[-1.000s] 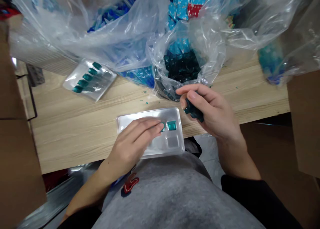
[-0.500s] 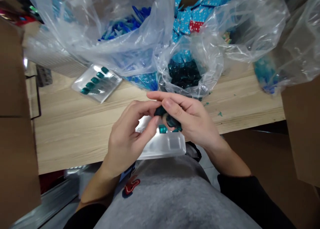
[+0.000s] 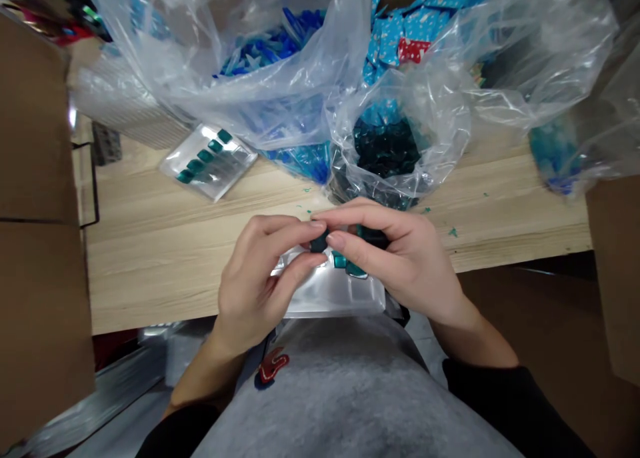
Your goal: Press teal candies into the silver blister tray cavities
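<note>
My left hand (image 3: 265,278) pinches a small dark green square piece (image 3: 319,241) between thumb and fingertips, over a clear plastic tray (image 3: 335,301) at the table's front edge. Close by on the right, my right hand (image 3: 395,251) has its fingertips against the same piece. More dark green pieces (image 3: 373,236) are tucked under its curled fingers, partly hidden. One glossy teal piece (image 3: 339,260) lies in the tray, just below the hands. Part of the tray is covered by both hands.
Another clear tray (image 3: 220,178) with a row of several teal pieces lies at left. Behind the hands sits an open plastic bag (image 3: 385,148) of dark green pieces. A large bag (image 3: 280,105) holds blue pieces; cardboard (image 3: 40,245) stands at left.
The view has shifted, so the table and bags appear further right. My hands have come lower over the tray, and the dark piece has turned upright between my fingertips.
</note>
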Demonstrator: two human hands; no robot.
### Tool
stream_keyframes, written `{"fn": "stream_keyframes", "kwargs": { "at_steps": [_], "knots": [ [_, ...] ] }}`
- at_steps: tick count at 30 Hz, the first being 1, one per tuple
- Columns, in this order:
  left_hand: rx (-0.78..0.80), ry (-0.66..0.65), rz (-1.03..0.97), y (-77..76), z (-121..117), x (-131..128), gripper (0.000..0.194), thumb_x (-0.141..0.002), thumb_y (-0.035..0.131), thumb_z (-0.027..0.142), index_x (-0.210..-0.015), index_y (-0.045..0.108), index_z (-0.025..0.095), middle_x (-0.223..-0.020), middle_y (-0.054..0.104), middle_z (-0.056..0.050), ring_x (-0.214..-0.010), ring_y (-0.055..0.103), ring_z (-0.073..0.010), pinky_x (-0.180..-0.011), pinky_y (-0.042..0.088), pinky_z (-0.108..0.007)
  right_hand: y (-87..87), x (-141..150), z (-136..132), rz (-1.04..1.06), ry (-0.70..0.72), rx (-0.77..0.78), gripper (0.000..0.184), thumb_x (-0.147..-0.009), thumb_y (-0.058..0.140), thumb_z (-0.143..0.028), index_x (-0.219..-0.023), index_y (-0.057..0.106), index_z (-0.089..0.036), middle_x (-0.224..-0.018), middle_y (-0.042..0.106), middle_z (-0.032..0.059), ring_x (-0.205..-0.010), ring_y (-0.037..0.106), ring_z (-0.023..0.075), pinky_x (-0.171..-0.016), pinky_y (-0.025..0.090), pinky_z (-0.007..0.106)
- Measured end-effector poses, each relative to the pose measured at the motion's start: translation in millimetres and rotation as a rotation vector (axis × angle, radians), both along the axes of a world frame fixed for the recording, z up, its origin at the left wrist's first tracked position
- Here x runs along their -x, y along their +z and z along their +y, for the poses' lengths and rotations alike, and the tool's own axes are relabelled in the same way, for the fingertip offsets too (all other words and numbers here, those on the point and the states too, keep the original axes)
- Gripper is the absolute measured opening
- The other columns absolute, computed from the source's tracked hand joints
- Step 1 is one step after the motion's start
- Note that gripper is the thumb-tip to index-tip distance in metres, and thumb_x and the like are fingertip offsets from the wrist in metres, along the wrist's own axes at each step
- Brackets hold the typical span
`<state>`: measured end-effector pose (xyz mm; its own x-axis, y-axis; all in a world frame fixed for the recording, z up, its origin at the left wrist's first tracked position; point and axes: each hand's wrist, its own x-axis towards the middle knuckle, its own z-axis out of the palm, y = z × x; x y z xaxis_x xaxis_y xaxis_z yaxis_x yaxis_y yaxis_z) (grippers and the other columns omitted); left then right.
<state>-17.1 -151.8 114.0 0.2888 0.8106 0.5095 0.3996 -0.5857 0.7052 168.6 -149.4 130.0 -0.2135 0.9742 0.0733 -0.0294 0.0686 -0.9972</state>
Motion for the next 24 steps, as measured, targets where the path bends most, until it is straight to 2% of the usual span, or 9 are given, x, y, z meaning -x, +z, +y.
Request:
{"fn": "stream_keyframes", "kwargs": {
  "at_steps": [2,4,8,12,16,21,24],
  "knots": [
    [-0.046,0.010,0.015,-1.7,0.8,0.2,0.034,-0.090,0.073,0.022,-0.122,0.064,0.030,-0.107,0.067,-0.002,-0.099,0.065,-0.0174,-0.085,0.060,-0.034,0.2,0.1,-0.1,-0.040,-0.006,-0.052,0.018,-0.090,0.066,-0.017,-0.101,0.079,-0.024,-0.110,0.079,0.0011,-0.102,0.072,0.0148,-0.093,0.058,0.030],
    [-0.003,0.001,-0.041,-1.2,1.7,-0.6,0.030,-0.091,0.072,0.022,-0.118,0.064,0.030,-0.107,0.066,-0.002,-0.102,0.065,-0.0178,-0.088,0.060,-0.035,-0.4,0.8,-0.9,-0.074,-0.018,-0.073,0.018,-0.090,0.068,-0.017,-0.102,0.079,-0.024,-0.110,0.079,0.0009,-0.101,0.072,0.0150,-0.092,0.058,0.031],
    [0.167,-0.052,-0.146,5.0,2.7,-2.8,0.028,-0.089,0.073,0.018,-0.113,0.061,0.027,-0.099,0.066,-0.001,-0.091,0.066,-0.0151,-0.080,0.061,-0.029,-1.5,2.4,-4.6,-0.110,-0.039,-0.127,0.017,-0.089,0.070,-0.016,-0.103,0.078,-0.023,-0.107,0.079,0.0015,-0.099,0.073,0.0149,-0.090,0.060,0.030],
    [0.168,-0.114,-0.124,8.7,4.4,-0.6,0.030,-0.087,0.076,0.018,-0.113,0.062,0.026,-0.098,0.065,-0.001,-0.080,0.063,-0.0123,-0.073,0.059,-0.026,-0.9,0.6,-5.7,-0.112,0.004,-0.192,0.013,-0.089,0.070,-0.015,-0.101,0.074,-0.020,-0.102,0.077,0.0020,-0.094,0.071,0.0135,-0.086,0.059,0.029],
    [0.161,-0.141,-0.083,9.5,4.2,3.9,0.035,-0.087,0.075,0.018,-0.117,0.062,0.028,-0.097,0.066,0.000,-0.088,0.064,-0.0153,-0.075,0.059,-0.028,-0.7,-2.9,-2.6,-0.111,0.082,-0.170,0.004,-0.090,0.069,-0.017,-0.088,0.067,-0.020,-0.093,0.071,-0.0003,-0.088,0.068,0.0117,-0.083,0.057,0.027],
    [0.243,-0.133,-0.100,13.0,-0.6,4.5,0.039,-0.086,0.075,0.013,-0.121,0.062,0.027,-0.098,0.067,0.000,-0.087,0.064,-0.0138,-0.079,0.057,-0.027,-2.5,-3.8,-0.2,-0.059,0.094,-0.158,0.017,-0.088,0.072,-0.018,-0.103,0.066,-0.019,-0.100,0.073,0.0010,-0.094,0.069,0.0115,-0.088,0.057,0.026],
    [0.233,-0.138,-0.129,13.5,-2.9,1.1,0.041,-0.088,0.072,0.010,-0.124,0.060,0.026,-0.096,0.066,0.001,-0.083,0.064,-0.0108,-0.077,0.056,-0.024,-1.3,-1.9,-0.2,-0.057,0.100,-0.117,0.010,-0.088,0.072,-0.018,-0.098,0.069,-0.020,-0.097,0.076,-0.0002,-0.091,0.071,0.0121,-0.086,0.058,0.026]
  ]
}}
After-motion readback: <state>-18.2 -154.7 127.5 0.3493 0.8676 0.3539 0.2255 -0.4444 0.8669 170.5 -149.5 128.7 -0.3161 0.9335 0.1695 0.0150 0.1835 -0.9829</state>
